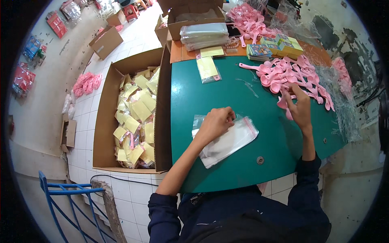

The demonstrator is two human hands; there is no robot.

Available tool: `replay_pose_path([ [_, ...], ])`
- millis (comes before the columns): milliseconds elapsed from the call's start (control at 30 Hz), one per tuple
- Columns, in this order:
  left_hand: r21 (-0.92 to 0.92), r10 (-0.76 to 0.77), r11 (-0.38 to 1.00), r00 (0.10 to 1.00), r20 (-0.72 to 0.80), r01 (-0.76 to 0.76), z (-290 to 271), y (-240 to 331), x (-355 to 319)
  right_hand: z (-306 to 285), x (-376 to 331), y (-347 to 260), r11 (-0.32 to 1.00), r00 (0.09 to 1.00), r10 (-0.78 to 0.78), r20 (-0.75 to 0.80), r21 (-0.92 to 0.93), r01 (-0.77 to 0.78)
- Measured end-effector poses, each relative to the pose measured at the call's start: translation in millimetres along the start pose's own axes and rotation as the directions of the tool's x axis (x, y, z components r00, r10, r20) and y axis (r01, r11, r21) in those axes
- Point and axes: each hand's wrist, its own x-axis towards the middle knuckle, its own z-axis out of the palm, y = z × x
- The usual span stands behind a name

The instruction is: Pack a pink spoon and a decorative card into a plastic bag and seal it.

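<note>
Dark sleeves framed the green table (227, 170). Left hand (214, 123) pinched a clear bag (233, 141) at the table's middle. Right hand (299, 107) closed on a pink spoon (283, 103) at the spoon pile's (291, 73) near edge. Picking stage, seemingly; next move needs the bag mouth opened.

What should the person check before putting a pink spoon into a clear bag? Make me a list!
1. Left hand on the clear bags: ok, it rests on the stack.
2. Top bag opened: cannot tell, the fingers hide its mouth.
3. Right hand on a pink spoon: ok, it is at the edge of the spoon pile; how firm the grip is, cannot tell.
4. Only one spoon picked: cannot tell, the hand covers it.
5. Bare space on the green table between the hands: ok.
6. Cardboard box of filled packets within reach on the left: ok, open beside the table.
</note>
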Motion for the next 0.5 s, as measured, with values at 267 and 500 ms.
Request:
replay_pose_path([
  [267, 0.031, 0.059, 0.998, 0.998, 0.035, -0.060, -26.0, 0.5, 12.3, 21.1, 34.0, -35.1, 0.960, 0.995, 0.085, 0.046, 0.265, -0.094],
  [500, -0.649, -0.030, 0.753, 0.991, 0.132, 0.110, -85.3, 25.9, 39.8, 34.8, 105.3, -30.7, 0.874, 0.999, 0.009, -0.046, 0.485, 0.014],
])
